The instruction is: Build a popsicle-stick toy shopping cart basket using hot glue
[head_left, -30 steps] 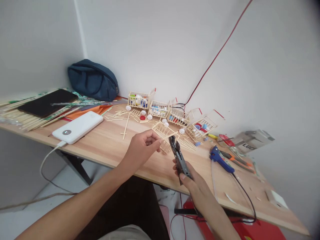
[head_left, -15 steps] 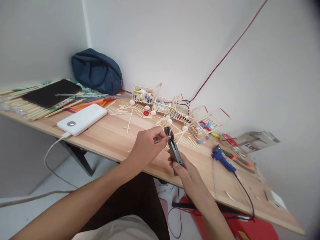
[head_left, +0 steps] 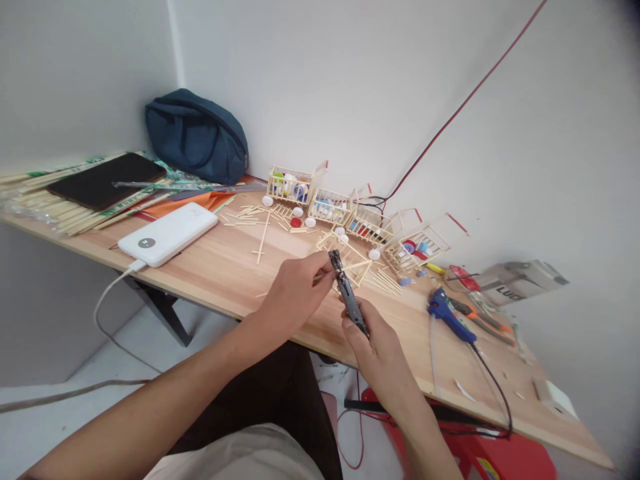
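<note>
Wrapped around the handles of dark metal multi-tool pliers point(head_left: 351, 303) is my right hand point(head_left: 375, 340). The pliers' head points up and away from me, with the handles close together. My left hand point(head_left: 300, 287) is closed in a pinch right beside the jaws; what its fingertips hold is too small and hidden to make out. Just beyond the jaws lies a partly built frame of thin wooden sticks point(head_left: 357, 257). Cut stick pieces point(head_left: 387, 280) lie to its right on the wooden table point(head_left: 225, 267).
Several small stick carts point(head_left: 290, 187) holding coloured bottle caps line the wall. To the right lie a blue glue gun point(head_left: 450, 317) and orange-handled pliers point(head_left: 485, 323). A white power bank point(head_left: 170, 233), a black tablet point(head_left: 107, 180) and a blue bag point(head_left: 197, 137) occupy the left.
The handles of the multi-tool pliers have come together in my right hand, and its jaws look closer. My left hand stays pinched beside them. The view has shifted slightly.
</note>
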The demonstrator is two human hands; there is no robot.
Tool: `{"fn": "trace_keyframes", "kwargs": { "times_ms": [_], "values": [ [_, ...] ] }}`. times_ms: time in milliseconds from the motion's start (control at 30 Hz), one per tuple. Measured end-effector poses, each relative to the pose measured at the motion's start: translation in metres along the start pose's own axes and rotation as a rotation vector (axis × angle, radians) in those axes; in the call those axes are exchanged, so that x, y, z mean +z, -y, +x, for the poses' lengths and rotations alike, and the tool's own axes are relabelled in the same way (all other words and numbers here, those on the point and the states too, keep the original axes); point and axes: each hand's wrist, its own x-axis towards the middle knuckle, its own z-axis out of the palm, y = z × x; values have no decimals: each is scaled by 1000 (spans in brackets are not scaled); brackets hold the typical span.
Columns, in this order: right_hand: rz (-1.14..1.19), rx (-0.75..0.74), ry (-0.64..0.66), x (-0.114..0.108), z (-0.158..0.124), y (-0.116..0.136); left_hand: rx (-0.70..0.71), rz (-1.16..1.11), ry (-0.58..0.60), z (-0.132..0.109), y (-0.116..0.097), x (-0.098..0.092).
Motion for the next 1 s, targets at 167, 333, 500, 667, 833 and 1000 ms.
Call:
{"fn": "trace_keyframes", "kwargs": {
  "times_ms": [167,333,500,667,833,1000],
  "values": [
    [-41,-17,-35,1,-2,-1,4,1,5,-2,1,1],
    [-41,-29,-54,2,-3,-1,51,100,16,-4,-1,3],
    [-56,-31,-56,4,-4,1,123,242,-7,-5,-1,5],
    [-58,-50,-42,7,-3,3,161,280,32,-6,3,3],
    [-31,-61,-13,16,1,7,138,323,21,-9,8,-5],
    [-69,-64,25,27,8,15,192,340,-16,-16,22,-17]
  ]
}}
